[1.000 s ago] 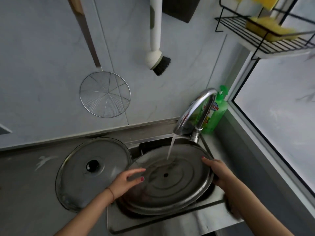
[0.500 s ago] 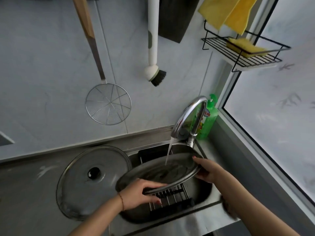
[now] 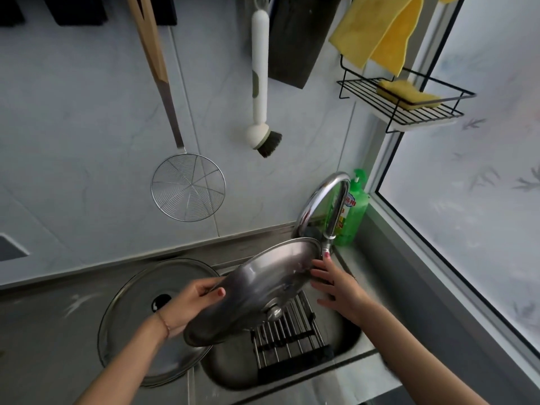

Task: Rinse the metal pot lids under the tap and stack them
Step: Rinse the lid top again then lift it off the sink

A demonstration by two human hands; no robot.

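Fingers of the left hand (image 3: pixel 191 299) pinch the rim of a steel pot lid (image 3: pixel 251 290), thumb on its upper face. Right hand (image 3: pixel 336 285) lies open, fingers spread, pressed against the lid's opposite edge. Below is the sink (image 3: pixel 347 343), with a ridged rack (image 3: pixel 287 331) across it. Left of it, on the counter (image 3: pixel 43 331), lies a second, larger lid (image 3: pixel 137 320). Steeply tilted, the held lid hangs over the sink under the tap (image 3: pixel 324 200), knob (image 3: pixel 274 311) facing down. Advice: keep both edges braced, turn slowly so water sheets off, then lower it onto the resting lid.

One head-worn camera looks steeply down, close over the sink (image 3: pixel 344 358) and wall.
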